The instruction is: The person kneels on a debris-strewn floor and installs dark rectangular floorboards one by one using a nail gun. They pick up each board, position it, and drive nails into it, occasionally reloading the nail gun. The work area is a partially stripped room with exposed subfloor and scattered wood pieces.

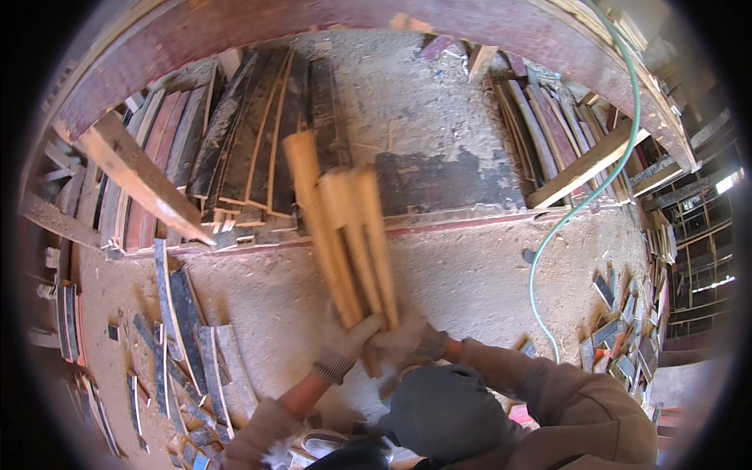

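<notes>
Head view, looking down. Both gloved hands close around the near ends of a bundle of wooden slats (345, 235), which rises away from the body over the sawdust-covered floor (470, 282). The left hand (345, 345) wraps the lower left of the bundle; the right hand (403, 338) closes on the lower right, touching the left one. The slats are pale, long and narrow, several held side by side, and fan slightly apart toward their far ends, which appear blurred. Judged from their form, they are stiff and moderately light singly but awkward as a group: held only at one end, the free lengths lever against the wrists and loose pieces can slide past one another. The sawn faces look dry and rough, so the gloves should grip well; splinters are a likelier trouble than slipping. A firmer hold would sit nearer the middle of the bundle, one hand below and one above, squeezing the slats together. Beyond the bundle lie stacks of dark curved boards (251, 125), with more boards (548, 125) to the right. A thick timber beam (141, 176) crosses at left, and a green hose (583, 200) trails over the floor at right. Short dark offcuts (184, 337) lie scattered at lower left.
</notes>
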A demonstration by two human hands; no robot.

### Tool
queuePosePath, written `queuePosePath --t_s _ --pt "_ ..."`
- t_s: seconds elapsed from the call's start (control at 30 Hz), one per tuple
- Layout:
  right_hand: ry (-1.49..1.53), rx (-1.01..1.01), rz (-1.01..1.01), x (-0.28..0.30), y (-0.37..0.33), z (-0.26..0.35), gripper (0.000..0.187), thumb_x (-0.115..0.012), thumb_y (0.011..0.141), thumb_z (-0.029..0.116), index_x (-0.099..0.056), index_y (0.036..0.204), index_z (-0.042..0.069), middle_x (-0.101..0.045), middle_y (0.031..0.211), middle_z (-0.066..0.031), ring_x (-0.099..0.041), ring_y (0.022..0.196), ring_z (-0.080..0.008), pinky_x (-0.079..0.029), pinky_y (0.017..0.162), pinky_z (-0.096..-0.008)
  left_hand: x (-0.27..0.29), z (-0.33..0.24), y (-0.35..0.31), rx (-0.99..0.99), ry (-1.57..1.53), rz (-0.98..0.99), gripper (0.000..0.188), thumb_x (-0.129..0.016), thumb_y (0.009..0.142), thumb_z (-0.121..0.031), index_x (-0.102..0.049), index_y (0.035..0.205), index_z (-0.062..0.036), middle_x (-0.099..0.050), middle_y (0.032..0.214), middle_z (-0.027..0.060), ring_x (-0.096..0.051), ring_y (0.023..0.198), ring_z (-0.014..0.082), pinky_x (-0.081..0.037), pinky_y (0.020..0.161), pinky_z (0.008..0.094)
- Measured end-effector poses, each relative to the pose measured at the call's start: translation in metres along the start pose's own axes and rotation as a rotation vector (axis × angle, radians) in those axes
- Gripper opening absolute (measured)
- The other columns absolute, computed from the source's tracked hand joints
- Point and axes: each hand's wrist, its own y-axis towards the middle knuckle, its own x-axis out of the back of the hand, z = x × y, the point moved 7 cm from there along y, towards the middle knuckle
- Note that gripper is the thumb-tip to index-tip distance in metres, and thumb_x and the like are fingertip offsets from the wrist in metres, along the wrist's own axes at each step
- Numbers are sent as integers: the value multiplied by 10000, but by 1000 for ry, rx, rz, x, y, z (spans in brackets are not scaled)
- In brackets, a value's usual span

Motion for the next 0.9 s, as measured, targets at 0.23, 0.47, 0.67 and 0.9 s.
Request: queuePosePath --t_s 0.23,0.47,0.67,0.9 --pt "-89 -90 -572 225 29 58 1166 -1000 670 390 -351 1549 -17 -655 1344 -239 -684 1201 -328 -603 1067 -397 -174 -108 168 -377 -132 282 934 -673 934 -657 -418 1532 14 -528 1495 276 -583 1340 318 -517 1105 461" --pt "-814 -206 -583 346 131 63 1264 -893 742 558 -149 1700 200 -237 1664 -274 -341 1510 -466 -401 1229 -520 -220 -107 253 -374 558 451 997 -335 1022 -797 -315 1655 -26 -351 1700 221 -299 1589 370 -249 1308 434" --pt "-1145 -331 -628 356 167 -20 1177 -765 784 757 -133 1714 412 6 1751 -317 -47 1592 -582 -205 1237 -726 -108 -24 144 -408 928 548 724 -615 1051 -473 -420 1604 -49 -474 1619 209 -423 1525 350 -330 1267 461" --pt "-1501 -82 -535 389 189 -29 980 -782 864 645 -346 1668 293 -230 1693 -355 -285 1568 -496 -291 1273 -554 76 31 -9 -22 639 128 709 -738 1010 -387 -480 1553 -12 -524 1558 236 -524 1451 354 -501 1144 491"
